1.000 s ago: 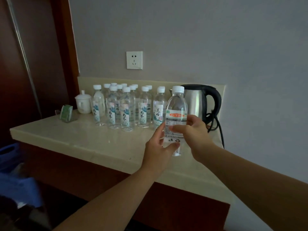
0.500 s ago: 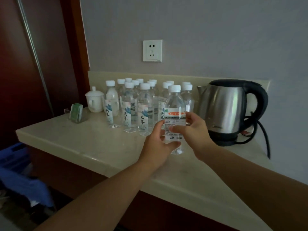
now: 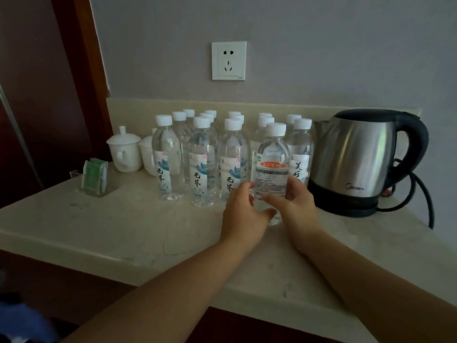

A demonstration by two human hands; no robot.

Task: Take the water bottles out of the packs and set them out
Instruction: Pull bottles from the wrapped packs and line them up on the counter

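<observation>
Beside Midea kettle (image 3: 353,154), fingers of L hand (image 3: 243,214) & R hand (image 3: 296,206) grip bottle (image 3: 273,154) w/ red "GTS" label.

Clear white-capped bottles (image 3: 201,164) wear blue-patterned labels, the held bottle (image 3: 272,154) an orange-banded one; silver-and-black kettle (image 3: 353,157).

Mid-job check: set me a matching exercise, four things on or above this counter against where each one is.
Things: 1 kettle; 2 orange-label bottle; 3 green packets; 4 wall socket.
Places: A in the clear holder, left of the standing bottles; B on the wall above the counter; C between left hand and right hand; D right of the standing bottles.
Pairs: 1-D, 2-C, 3-A, 4-B.
</observation>
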